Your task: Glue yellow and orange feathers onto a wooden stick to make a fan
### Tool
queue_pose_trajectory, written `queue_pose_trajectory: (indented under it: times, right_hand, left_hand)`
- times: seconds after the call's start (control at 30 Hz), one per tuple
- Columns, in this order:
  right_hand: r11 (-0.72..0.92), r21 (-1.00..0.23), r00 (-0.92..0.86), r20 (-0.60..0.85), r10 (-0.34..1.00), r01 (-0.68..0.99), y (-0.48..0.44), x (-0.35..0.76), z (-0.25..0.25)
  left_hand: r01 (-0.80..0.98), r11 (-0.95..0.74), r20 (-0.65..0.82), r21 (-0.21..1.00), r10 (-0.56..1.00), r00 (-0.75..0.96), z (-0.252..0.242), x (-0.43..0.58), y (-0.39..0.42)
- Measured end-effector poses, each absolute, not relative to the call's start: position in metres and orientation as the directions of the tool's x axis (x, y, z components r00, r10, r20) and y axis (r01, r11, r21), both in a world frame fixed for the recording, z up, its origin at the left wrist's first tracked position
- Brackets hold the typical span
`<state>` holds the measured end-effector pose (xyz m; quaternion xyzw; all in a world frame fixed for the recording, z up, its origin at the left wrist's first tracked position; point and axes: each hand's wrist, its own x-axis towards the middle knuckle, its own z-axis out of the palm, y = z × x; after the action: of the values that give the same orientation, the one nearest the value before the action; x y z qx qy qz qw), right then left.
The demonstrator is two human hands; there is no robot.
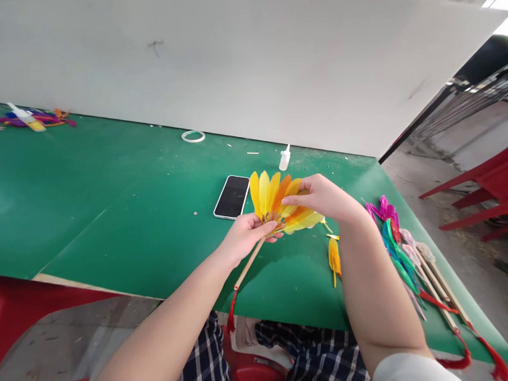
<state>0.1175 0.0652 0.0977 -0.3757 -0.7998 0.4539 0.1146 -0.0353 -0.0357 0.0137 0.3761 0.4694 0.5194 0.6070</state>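
Observation:
A fan of yellow and orange feathers (273, 192) on a wooden handle (249, 264) is held over the table's front half. My left hand (254, 231) grips it at the base, where the feathers meet the handle, with the thumb across the front. From the handle's lower end hangs a red tassel (231, 312). My right hand (316, 196) pinches a feather on the fan's right side between thumb and fingers. Loose orange feathers (334, 258) lie on the table below my right hand. Behind the fan lies a phone (232, 197), its screen dark.
On the green table (122, 207) a small white glue bottle (284, 158) and a roll of tape (193, 136) stand near the white panel (243, 61). Coloured feathers (385, 210) and tasselled wooden handles (439, 285) lie at right. Another bottle (27, 117) rests on feathers at far left.

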Motion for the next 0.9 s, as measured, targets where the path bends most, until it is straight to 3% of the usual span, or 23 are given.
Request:
queue_pose_trajectory:
  times: [0.27,0.9]
  right_hand:
    - [0.332,-0.825,-0.690,-0.093,0.718,0.457,0.0664,0.1119,0.0906]
    - [0.346,-0.802,-0.684,-0.104,0.722,0.487,0.0675,0.1114,0.0892]
  left_hand:
    - [-0.299,0.172,-0.183,0.939,0.983,-0.010,0.0155,-0.0335,-0.0357]
    - [-0.313,0.180,-0.196,0.932,0.981,-0.017,0.0156,-0.0338,-0.0354]
